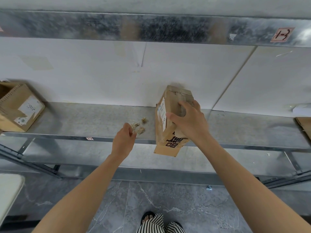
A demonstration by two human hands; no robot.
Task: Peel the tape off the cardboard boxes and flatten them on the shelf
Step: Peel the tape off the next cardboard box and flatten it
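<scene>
Galvanised shelf [84, 120], white wall [101, 73]; right hand [190, 121] tight around cardboard box [175, 98], left hand [123, 140] around tape scraps [142, 126].

arms forward; left grip [124, 137] in a pinch, right grip [187, 121] wide-curled

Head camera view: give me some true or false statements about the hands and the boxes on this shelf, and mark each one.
1. The right hand grips the upright cardboard box. True.
2. The left hand lies flat on the floor. False: it pinches crumpled tape scraps on the metal shelf.
3. A second cardboard box sits at the shelf's left end. True.
4. The gripped box is fully flattened. False: it stands on end, overhanging the shelf's front edge.
</scene>
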